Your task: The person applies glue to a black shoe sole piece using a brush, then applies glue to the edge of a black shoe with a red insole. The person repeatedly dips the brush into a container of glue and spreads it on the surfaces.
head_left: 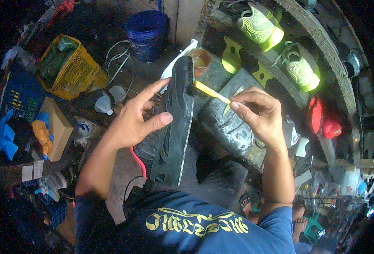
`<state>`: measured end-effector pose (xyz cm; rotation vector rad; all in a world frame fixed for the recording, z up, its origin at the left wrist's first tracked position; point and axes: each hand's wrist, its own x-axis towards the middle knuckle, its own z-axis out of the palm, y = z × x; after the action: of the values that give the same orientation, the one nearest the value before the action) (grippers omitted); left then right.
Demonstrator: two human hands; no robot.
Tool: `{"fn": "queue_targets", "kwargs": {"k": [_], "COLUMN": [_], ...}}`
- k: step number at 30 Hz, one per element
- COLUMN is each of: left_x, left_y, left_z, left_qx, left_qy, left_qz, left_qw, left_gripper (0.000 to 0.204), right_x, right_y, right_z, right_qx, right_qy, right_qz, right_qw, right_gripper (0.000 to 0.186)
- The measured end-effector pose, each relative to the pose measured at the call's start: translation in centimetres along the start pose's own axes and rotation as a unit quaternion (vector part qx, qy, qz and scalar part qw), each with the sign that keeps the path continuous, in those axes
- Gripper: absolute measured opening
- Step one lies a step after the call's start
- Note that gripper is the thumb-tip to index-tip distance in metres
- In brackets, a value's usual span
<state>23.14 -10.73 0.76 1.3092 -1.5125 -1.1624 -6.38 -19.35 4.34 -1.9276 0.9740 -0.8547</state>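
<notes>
A black shoe [179, 122] stands on its side in front of me, toe pointing away, with its pale-edged sole along the right. My left hand [138, 118] grips the shoe from the left; its index finger and thumb are spread against the upper. Between the thumb and fingertips of my right hand [256, 112], a slim yellow brush [212, 92] is pinched. The brush's far end is close to the sole's edge near the toe; I cannot tell whether it touches. Beyond it sits a small orange-brown cup [201, 61].
A dark, white-stained block [233, 127] lies right of the shoe, near flat yellow-green cutouts [231, 57]. Lime shoes [301, 70] rest on a wooden rack [318, 34]. A blue bucket [146, 31], yellow crate [79, 70] and cardboard box [56, 131] stand leftward.
</notes>
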Motion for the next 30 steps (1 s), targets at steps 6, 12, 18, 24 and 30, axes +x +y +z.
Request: {"fn": "queue_targets", "kwargs": {"k": [6,12,18,24,30], "left_x": [-0.5,-0.8,-0.9,-0.7,-0.9], "left_y": [1.2,2.2,2.5,2.6,3.4], "left_z": [0.2,0.4,0.2,0.5,0.5], "left_qx": [0.048,0.092,0.102,0.100,0.057], "left_qy": [-0.032,-0.022,-0.021,-0.013,-0.028], "left_qz": [0.018,0.067,0.057,0.058,0.000], "left_qw": [0.998,0.993,0.993,0.993,0.998], "left_gripper": [0.083,0.085,0.085,0.082,0.081], "right_x": [0.4,0.2,-0.6,-1.5,-2.1], "right_y": [0.5,0.2,0.0,-0.1,-0.1], "right_z": [-0.5,-1.4,-1.2,-0.9,-0.6], "right_qx": [-0.055,-0.075,-0.099,-0.097,-0.111], "right_qy": [0.066,0.089,0.069,0.062,0.062], "right_qz": [-0.043,-0.063,-0.083,-0.095,-0.117], "right_qw": [0.995,0.991,0.989,0.989,0.985], "right_gripper": [0.009,0.014,0.013,0.014,0.015]}}
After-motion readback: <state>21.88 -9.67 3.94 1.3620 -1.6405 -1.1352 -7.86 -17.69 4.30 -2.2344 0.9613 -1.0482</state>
